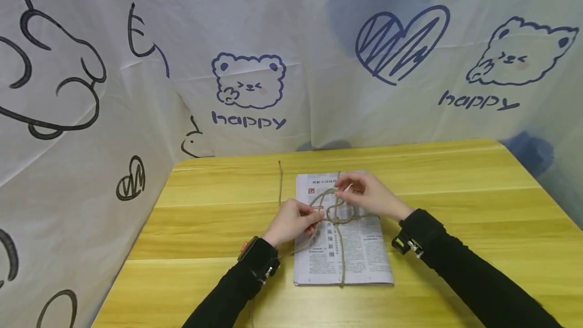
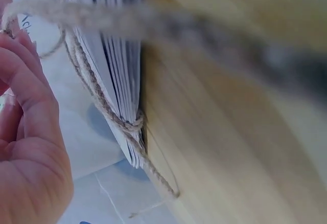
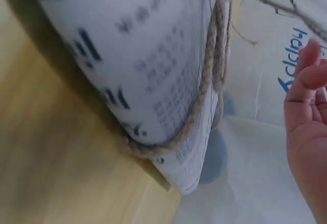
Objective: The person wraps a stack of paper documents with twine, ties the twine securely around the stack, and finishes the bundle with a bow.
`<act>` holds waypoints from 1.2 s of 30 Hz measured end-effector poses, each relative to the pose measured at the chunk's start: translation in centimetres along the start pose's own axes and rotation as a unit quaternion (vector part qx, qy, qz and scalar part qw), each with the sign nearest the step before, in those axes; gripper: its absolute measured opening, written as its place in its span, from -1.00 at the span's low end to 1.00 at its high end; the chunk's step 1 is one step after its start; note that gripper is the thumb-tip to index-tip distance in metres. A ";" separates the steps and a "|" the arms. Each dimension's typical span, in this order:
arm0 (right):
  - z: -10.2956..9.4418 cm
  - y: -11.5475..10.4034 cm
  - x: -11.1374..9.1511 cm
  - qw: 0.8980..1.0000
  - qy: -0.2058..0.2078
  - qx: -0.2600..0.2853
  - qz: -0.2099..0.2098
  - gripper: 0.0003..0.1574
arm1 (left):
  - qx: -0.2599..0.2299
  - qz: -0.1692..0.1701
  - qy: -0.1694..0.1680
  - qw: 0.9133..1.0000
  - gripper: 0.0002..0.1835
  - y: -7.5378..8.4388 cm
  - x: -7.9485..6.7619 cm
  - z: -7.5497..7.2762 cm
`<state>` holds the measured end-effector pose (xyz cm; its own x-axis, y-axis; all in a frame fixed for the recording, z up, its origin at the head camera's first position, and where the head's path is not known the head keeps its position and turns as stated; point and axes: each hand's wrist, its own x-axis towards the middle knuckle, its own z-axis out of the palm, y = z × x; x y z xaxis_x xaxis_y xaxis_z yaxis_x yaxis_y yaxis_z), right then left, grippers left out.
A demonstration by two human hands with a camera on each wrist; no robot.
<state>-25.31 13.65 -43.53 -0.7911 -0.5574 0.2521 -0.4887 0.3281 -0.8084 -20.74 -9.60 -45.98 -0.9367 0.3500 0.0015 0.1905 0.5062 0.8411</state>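
Observation:
A folded stack of newspapers [image 1: 364, 262] lies on the table, bound lengthwise and crosswise by beige twine [image 1: 341, 254]. The strands cross near the middle of the top sheet, where loose loops lie. Over the left part of the stack my left hand [image 1: 291, 220] pinches a strand of twine between thumb and fingers. My right hand [image 1: 370, 195], above the upper right part, pinches another strand. In the left wrist view the blurred twine [image 2: 117, 19] runs from the left fingers across the picture. The right wrist view shows twine [image 3: 191, 124] wrapped round the newspaper's side [image 3: 153, 70].
The yellow wood-grain table [image 1: 464, 191] extends around the stack. A loose twine end [image 1: 280, 181] lies to the stack's left, towards the back. White cloth [image 1: 319, 80] with drawn bears and hearts hangs behind the table and at its sides.

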 end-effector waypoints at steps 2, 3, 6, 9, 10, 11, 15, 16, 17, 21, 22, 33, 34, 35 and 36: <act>0.0 -0.9 -0.4 1.000 -0.002 -0.004 -0.014 -0.76 | 0.011 0.004 -0.004 1.000 -0.72 0.1 0.1 0.1; 0.0 -1.4 -0.6 1.000 0.002 -0.004 -0.016 -0.76 | 0.015 0.006 -0.008 1.000 -0.71 0.2 0.2 0.1; -0.1 -2.0 -1.1 0.999 0.026 -0.009 -0.020 -0.75 | 0.021 0.012 -0.020 1.000 -0.71 0.3 0.4 0.1; -0.2 -1.0 -1.3 0.998 0.055 -0.022 -0.016 -0.76 | 0.021 0.014 -0.038 0.999 -0.71 0.4 0.6 -0.3; -0.2 -0.5 -1.3 0.998 0.061 -0.028 -0.016 -0.76 | 0.021 0.016 -0.044 0.999 -0.70 0.4 0.7 -0.5; -0.2 0.0 -1.3 0.997 0.066 -0.038 -0.018 -0.77 | 0.026 0.023 -0.048 0.998 -0.70 0.5 0.8 -0.7; -0.5 0.9 -1.3 0.994 0.063 -0.082 -0.038 -0.77 | 0.057 0.044 -0.031 0.997 -0.71 0.6 1.7 -1.6; -0.6 0.9 -1.3 0.992 0.060 -0.096 -0.048 -0.77 | 0.085 0.047 -0.020 0.995 -0.73 0.7 2.0 -1.9; -0.7 0.9 -1.3 0.990 0.058 -0.111 -0.058 -0.77 | 0.117 0.048 -0.007 0.992 -0.75 0.6 2.3 -2.0; -1.0 0.8 -1.2 0.984 0.046 -0.152 -0.085 -0.77 | 0.262 0.026 0.001 0.965 -0.72 0.2 3.1 -2.3; -1.0 0.8 -1.1 0.983 0.043 -0.157 -0.086 -0.78 | 0.285 0.020 -0.006 0.958 -0.71 0.0 3.2 -2.3; -0.6 0.6 -0.7 0.991 0.049 -0.113 -0.043 -0.79 | 0.263 0.039 -0.003 0.964 -0.91 -1.0 2.6 -3.4; -0.5 0.6 -0.6 0.992 0.050 -0.107 -0.036 -0.79 | 0.230 0.035 0.000 0.973 -0.91 -0.8 2.5 -3.8; -0.5 0.6 -0.6 0.993 0.051 -0.101 -0.029 -0.80 | 0.188 0.029 0.003 0.982 -0.89 -0.7 2.4 -4.2; -0.5 0.6 -0.6 0.994 0.052 -0.095 -0.020 -0.80 | 0.137 0.023 0.005 0.990 -0.87 -0.6 2.3 -4.6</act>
<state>-25.35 14.52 -43.95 -0.7986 -0.4942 0.3436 -0.5732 0.4502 -0.6847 -24.39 -12.70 -43.94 -0.9279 0.3703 0.0434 0.3044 0.6851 0.6618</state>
